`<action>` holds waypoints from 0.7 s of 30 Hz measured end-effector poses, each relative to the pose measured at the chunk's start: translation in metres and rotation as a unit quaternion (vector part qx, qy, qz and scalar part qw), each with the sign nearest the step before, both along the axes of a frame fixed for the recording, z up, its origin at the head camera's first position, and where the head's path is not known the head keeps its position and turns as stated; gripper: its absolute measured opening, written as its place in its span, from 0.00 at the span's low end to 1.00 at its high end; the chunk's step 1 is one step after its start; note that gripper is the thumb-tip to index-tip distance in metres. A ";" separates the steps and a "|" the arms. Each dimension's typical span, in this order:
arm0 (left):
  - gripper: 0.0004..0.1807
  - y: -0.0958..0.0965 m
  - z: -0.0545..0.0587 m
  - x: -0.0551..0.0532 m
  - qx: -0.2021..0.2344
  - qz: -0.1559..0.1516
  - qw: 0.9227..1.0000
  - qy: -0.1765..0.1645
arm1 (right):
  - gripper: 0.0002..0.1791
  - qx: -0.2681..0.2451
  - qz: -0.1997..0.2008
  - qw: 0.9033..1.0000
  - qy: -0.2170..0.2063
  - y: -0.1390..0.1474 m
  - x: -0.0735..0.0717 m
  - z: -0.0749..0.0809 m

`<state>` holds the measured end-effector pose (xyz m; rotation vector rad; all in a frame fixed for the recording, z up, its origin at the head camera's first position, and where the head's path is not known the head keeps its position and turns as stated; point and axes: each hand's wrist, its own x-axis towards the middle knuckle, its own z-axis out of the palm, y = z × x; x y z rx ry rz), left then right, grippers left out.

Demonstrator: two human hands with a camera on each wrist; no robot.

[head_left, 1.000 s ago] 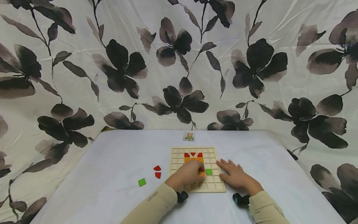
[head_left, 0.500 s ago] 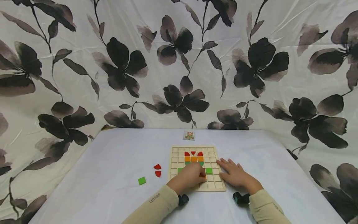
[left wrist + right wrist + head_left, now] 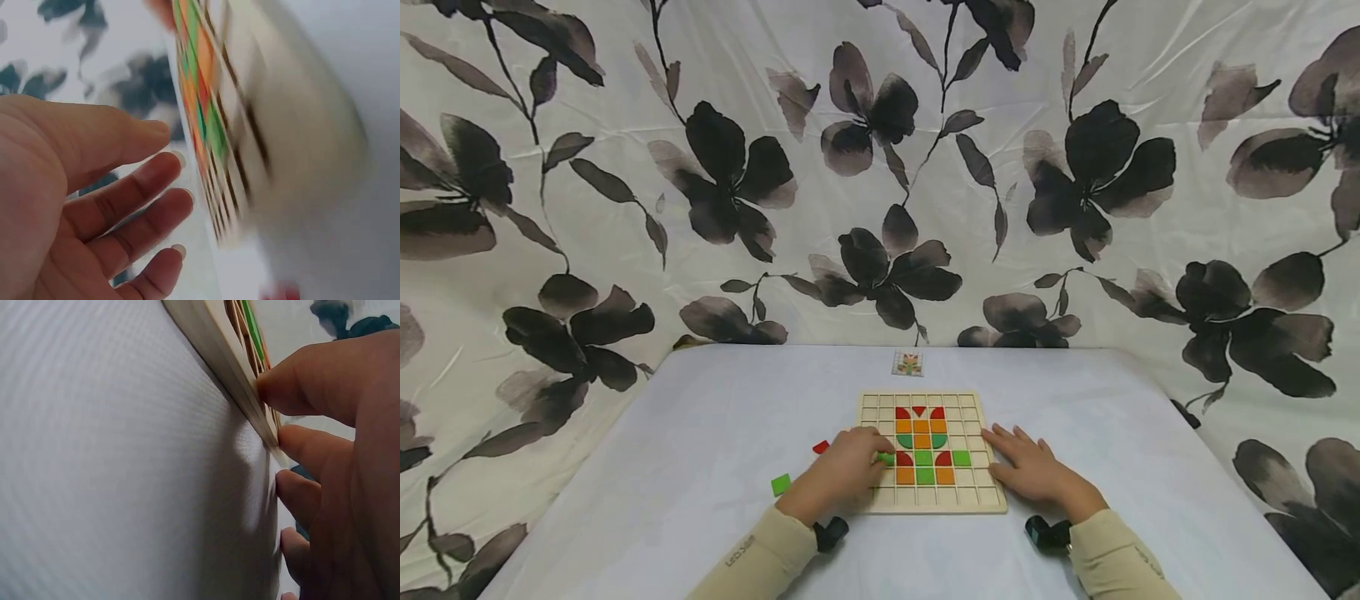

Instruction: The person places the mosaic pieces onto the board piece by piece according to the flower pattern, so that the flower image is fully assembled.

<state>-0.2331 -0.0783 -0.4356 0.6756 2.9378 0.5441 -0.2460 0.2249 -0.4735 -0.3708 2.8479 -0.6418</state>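
Note:
A pale wooden grid board (image 3: 973,498) lies on the table, with red, orange and green tiles set in its cells. My left hand (image 3: 844,467) hovers over the board's left edge and covers part of it. In the left wrist view its fingers (image 3: 140,178) are loosely bent, with nothing between them and the thumb. A green square tile (image 3: 883,458) shows at its fingertips on the board. Against the board's right edge rests my right hand (image 3: 1037,471), fingers spread; the right wrist view has its thumb and a finger touching the board's rim (image 3: 219,356).
Left of the board lie a loose green square tile (image 3: 781,484) and a red tile (image 3: 821,447), partly behind my left hand. Behind the board sits a small patterned card (image 3: 907,364). A floral cloth (image 3: 880,167) hangs beyond the white-covered table (image 3: 722,400).
My left hand has moved left off the middle of the board, having let go of an orange tile, which now lies in the lower right of the pattern. The right hand stays put.

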 end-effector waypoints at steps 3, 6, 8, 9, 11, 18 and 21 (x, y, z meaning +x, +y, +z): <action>0.11 -0.030 0.000 -0.003 -0.017 0.031 0.999 0.025 | 0.31 0.002 0.002 1.000 0.000 0.001 0.000 0.001; 0.09 -0.055 -0.006 -0.005 -0.036 0.047 0.997 0.050 | 0.32 0.006 0.003 1.000 -0.002 0.001 -0.001 0.002; 0.09 -0.066 -0.013 -0.007 -0.044 0.048 0.997 0.047 | 0.32 0.006 0.000 1.000 -0.009 0.001 0.000 0.003; 0.08 -0.070 -0.016 -0.008 -0.045 0.047 0.997 0.044 | 0.32 0.006 -0.001 1.000 -0.011 0.001 0.000 0.003; 0.07 -0.077 -0.020 -0.008 -0.044 0.041 0.998 0.031 | 0.32 0.008 0.000 1.000 -0.019 0.000 0.000 0.003; 0.08 -0.079 -0.012 -0.009 -0.016 0.054 0.998 -0.024 | 0.32 0.020 0.002 1.000 -0.017 -0.001 -0.001 0.003; 0.08 -0.076 -0.009 -0.010 -0.009 0.062 0.997 -0.048 | 0.32 0.020 0.002 1.000 -0.016 -0.001 -0.002 0.003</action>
